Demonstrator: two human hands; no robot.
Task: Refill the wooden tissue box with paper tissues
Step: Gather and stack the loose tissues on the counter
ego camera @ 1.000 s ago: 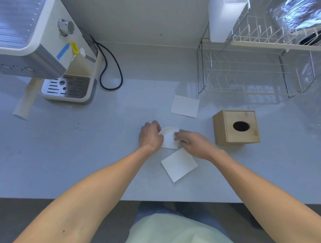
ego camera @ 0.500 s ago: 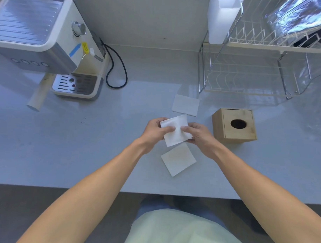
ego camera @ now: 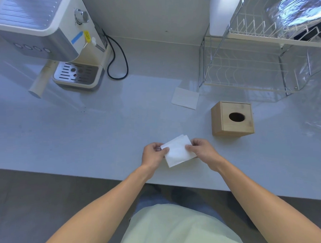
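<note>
A small stack of white paper tissues (ego camera: 177, 151) is held over the counter's front part between both hands. My left hand (ego camera: 153, 154) pinches its left edge, and my right hand (ego camera: 202, 149) pinches its right edge. The wooden tissue box (ego camera: 232, 118) stands upright to the right and a little farther back, its dark oval opening facing up, apart from both hands. Another single white tissue (ego camera: 185, 98) lies flat on the counter behind the hands. Whether a tissue lies under the held stack is hidden.
A coffee machine (ego camera: 44, 40) with a black cord (ego camera: 117, 59) stands at the back left. A wire dish rack (ego camera: 263, 63) fills the back right, just behind the box. The grey counter's (ego camera: 83, 135) front edge runs below the hands.
Both hands lifted a tissue from the counter and brought it toward me, down over the tissue that lay nearer the edge. The camera has tilted, so the scene sits differently in view.
</note>
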